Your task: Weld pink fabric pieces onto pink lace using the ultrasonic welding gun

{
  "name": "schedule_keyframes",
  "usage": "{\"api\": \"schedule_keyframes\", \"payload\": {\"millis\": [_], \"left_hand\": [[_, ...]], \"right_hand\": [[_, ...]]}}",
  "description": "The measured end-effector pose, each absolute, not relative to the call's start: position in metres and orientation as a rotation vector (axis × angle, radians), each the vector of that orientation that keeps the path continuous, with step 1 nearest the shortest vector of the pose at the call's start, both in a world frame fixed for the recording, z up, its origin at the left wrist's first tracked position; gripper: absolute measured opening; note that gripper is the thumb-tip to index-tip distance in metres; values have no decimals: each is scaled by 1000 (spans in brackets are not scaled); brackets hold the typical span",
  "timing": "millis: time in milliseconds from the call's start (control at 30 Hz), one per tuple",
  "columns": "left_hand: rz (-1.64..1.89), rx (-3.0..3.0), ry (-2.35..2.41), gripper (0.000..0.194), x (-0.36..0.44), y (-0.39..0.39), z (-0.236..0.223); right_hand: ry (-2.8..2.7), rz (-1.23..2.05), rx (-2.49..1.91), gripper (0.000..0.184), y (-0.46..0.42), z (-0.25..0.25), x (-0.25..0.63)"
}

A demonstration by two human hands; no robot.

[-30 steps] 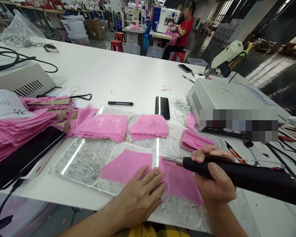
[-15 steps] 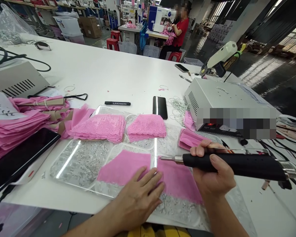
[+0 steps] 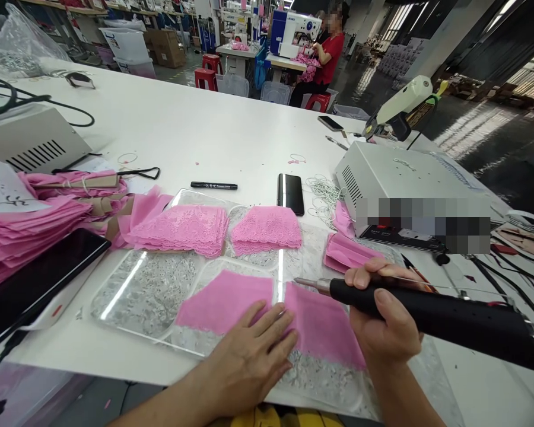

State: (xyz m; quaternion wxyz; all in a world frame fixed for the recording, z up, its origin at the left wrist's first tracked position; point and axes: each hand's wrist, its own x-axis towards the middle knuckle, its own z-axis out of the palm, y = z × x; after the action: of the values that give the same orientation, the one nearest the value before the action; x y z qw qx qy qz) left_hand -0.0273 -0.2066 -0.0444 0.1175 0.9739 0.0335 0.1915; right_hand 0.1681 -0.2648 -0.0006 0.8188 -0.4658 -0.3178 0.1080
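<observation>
My left hand [image 3: 253, 350] lies flat, fingers spread, pressing a pink fabric piece [image 3: 231, 299] onto a clear plastic template [image 3: 146, 284]. A second pink piece [image 3: 324, 326] lies beside it, under my fingertips. My right hand [image 3: 382, 320] grips a black hand-held tool [image 3: 427, 308] whose metal tip [image 3: 305, 283] hovers just above the seam between the two pieces. Two stacks of pink lace [image 3: 182, 228] [image 3: 267, 228] rest just beyond.
A grey control box [image 3: 409, 184] stands at right, another [image 3: 31, 142] at far left. A black phone [image 3: 291, 193], a marker [image 3: 213, 185], pink fabric piles [image 3: 22, 225] and a dark tablet [image 3: 35, 279] lie around. A person in red sews in the background [image 3: 329, 53].
The tool's rear end dipped back down after lifting slightly; its tip stays over the pink pieces. My left hand has stayed pressed flat on the fabric.
</observation>
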Motion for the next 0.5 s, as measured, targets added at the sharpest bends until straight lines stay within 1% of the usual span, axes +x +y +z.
{"api": "schedule_keyframes", "payload": {"millis": [167,500], "left_hand": [[568,2836,116,32,-28,-206,-46],[527,2866,102,34,-29,-206,-43]], "right_hand": [[-699,323,-978,17,-268,-2,165],[-705,288,-975,16,-264,-3,166]]}}
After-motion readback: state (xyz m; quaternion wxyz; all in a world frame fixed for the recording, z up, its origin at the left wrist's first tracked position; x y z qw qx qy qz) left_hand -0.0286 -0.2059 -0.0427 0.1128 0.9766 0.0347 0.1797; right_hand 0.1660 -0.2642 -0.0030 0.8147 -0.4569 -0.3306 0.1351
